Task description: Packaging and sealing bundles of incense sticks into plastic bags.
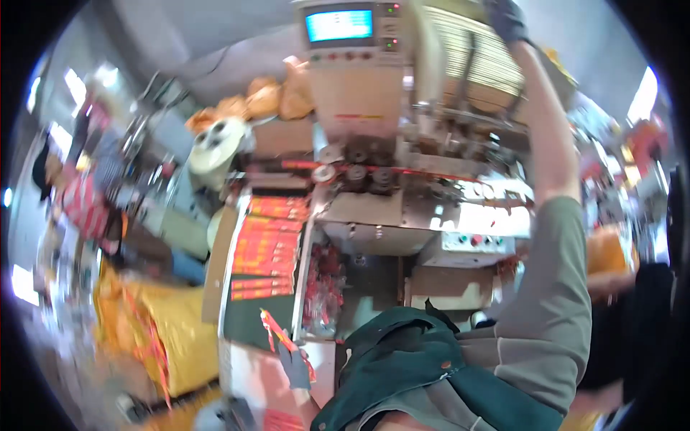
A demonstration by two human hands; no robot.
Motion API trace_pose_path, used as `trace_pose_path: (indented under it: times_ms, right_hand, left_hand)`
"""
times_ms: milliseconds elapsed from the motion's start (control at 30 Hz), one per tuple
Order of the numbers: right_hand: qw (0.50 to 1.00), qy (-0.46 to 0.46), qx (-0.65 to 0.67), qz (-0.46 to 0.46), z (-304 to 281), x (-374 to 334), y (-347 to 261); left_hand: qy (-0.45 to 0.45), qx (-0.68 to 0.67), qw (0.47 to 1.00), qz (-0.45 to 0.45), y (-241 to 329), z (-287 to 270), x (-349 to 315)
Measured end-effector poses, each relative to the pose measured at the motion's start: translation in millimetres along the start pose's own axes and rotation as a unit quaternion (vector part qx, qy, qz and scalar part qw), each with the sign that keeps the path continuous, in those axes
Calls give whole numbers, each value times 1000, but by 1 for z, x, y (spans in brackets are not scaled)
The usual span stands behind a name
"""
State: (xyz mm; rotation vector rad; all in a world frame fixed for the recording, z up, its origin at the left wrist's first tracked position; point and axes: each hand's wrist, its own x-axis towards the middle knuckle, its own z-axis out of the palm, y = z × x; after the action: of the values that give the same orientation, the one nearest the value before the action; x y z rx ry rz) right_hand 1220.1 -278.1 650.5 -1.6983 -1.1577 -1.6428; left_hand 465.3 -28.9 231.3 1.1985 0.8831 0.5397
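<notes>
My left hand (pixel 295 368), in a grey glove, is closed around a slim red-and-yellow packet (pixel 272 327) with a torn-looking or loose upper end. It is held over the near end of a dark green conveyor belt (pixel 248 316). Several similar slim packets (pixel 266 248) lie crosswise in a row on that belt. My right arm reaches far up and forward. The gloved right hand (pixel 507 21) is at the top edge, beside a hopper stacked with pale thin sticks (pixel 474 54); its fingers are blurred and partly cut off.
A packing machine with a lit screen (pixel 339 26), rollers (pixel 357 176) and a button panel (pixel 478 243) stands ahead. Loose red wrappers (pixel 323 287) fill a bin right of the belt. A yellow sack (pixel 176 323) is at left. A person in a striped top (pixel 85 205) is farther left.
</notes>
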Motion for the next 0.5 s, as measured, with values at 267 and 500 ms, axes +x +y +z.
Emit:
trace_pose_path:
  times_ms: [267,500]
  right_hand:
    - [870,-478,47,115,-75,-128,-37]
    - [953,-302,-12,28,-90,-155,-185]
  left_hand:
    - [278,316,906,53,-84,-13,-32]
    - [514,188,785,291,-21,-57,1]
